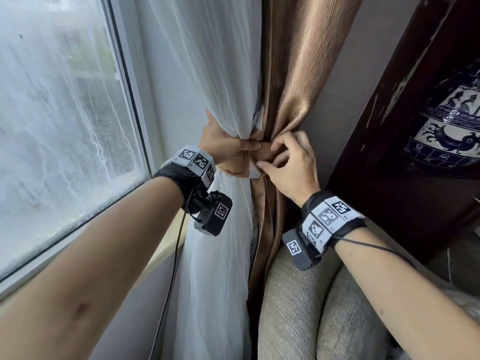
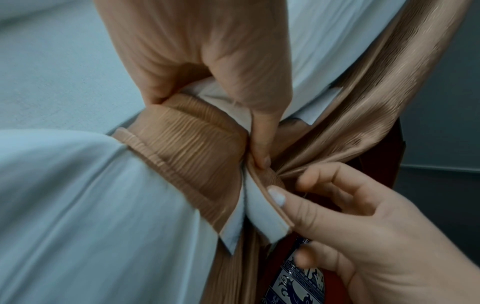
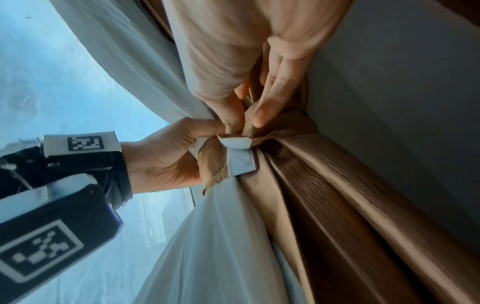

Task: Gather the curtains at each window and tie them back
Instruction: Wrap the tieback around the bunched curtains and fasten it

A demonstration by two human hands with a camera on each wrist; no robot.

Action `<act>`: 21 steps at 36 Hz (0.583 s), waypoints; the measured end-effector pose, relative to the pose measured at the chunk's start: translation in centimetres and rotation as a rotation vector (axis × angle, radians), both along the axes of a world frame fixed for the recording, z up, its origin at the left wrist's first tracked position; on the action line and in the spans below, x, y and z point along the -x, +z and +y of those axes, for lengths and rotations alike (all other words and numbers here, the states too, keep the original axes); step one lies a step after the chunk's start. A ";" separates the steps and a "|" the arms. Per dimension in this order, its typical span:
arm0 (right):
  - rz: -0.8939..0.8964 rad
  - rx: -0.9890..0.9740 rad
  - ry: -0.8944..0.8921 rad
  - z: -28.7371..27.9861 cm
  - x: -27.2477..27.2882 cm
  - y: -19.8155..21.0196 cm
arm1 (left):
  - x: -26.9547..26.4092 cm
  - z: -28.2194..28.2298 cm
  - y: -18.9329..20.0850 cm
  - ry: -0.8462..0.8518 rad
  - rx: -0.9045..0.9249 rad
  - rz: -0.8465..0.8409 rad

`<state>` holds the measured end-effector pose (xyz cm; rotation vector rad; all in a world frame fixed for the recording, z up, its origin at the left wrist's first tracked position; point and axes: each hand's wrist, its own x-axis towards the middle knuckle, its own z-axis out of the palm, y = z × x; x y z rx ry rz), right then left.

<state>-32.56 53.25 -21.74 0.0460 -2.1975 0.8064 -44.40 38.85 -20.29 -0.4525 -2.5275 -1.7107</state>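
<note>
The left hand [image 1: 226, 141] is gripping the gathered white sheer curtain [image 1: 218, 74] at its pinched waist, fingers curled round the bundle and thumb pressing on the tan tie-back band [image 2: 187, 152] that is wrapping it. Just to its right, touching it, the right hand [image 1: 291, 165] is pinching the white-backed end of that band [image 2: 267, 211] between thumb and forefinger, the other fingers loosely curled. Behind both hands the brown pleated curtain [image 1: 298, 74] is hanging, cinched in with the sheer at the same point. Beyond the left hand the window pane [image 1: 57, 113] is showing streaked glass. Below the right wrist a grey upholstered cushion [image 1: 298, 307] is sitting; further right a dark wooden cabinet [image 1: 389, 113] is holding a blue-and-white vase [image 1: 446, 120].
</note>
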 end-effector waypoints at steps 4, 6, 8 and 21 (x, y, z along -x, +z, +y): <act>-0.069 0.039 -0.136 0.0 0.2 0.2 | 0.0 -0.1 0.0 0.006 -0.017 0.000; -0.417 0.157 -0.164 -0.2 0.2 0.5 | 0.0 0.0 0.0 0.008 -0.018 0.004; -0.792 0.423 -0.066 -0.6 0.1 0.3 | 0.1 0.1 -0.2 0.016 -0.029 -0.005; -0.768 1.339 0.326 -1.2 0.4 -2.0 | 0.4 0.0 -0.5 0.041 -0.094 -0.062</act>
